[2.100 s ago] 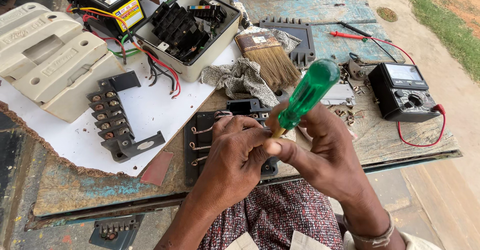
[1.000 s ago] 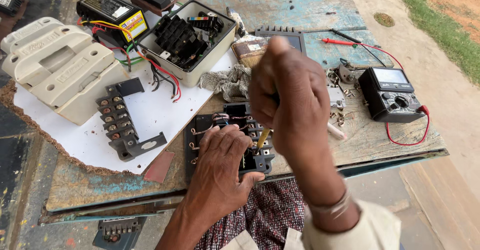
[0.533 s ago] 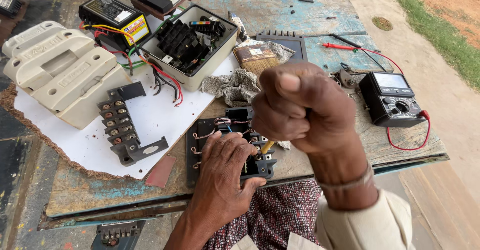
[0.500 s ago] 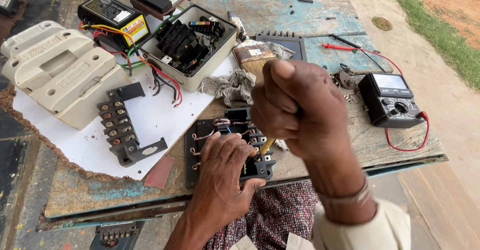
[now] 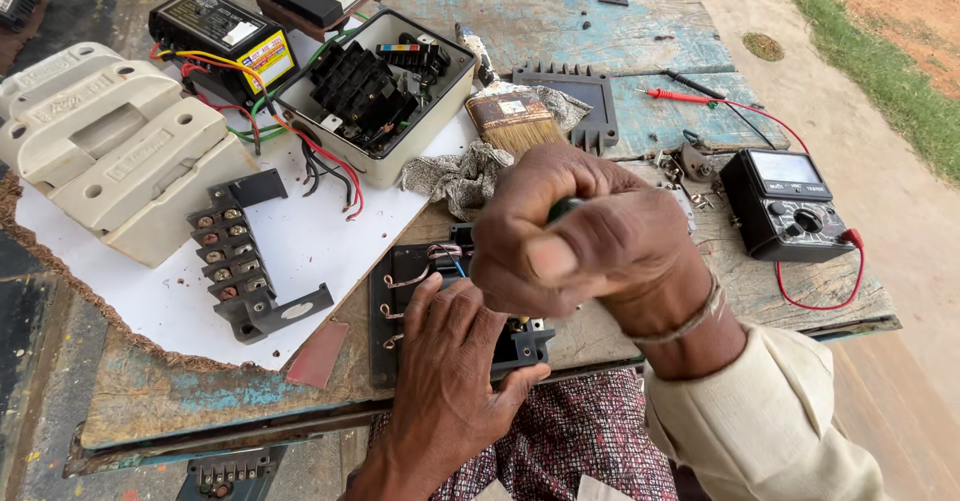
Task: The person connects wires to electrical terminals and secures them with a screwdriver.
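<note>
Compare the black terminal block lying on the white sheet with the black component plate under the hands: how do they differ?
The black terminal block lies untouched on the white sheet; the black component plate sits on bare wood, pinned by the left hand, with the right hand fisted above it. The block is narrow with two rows of screws; the plate is broader, with copper wire loops along its left edge. Both are black.

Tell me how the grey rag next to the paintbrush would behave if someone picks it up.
The grey rag lies crumpled in soft folds, so it would probably hang limp and lose its shape. It looks thin and frayed, so likely light. Its edge seems to lie against the paintbrush bristles and the open beige box, so lifting it might nudge the brush slightly.
</note>
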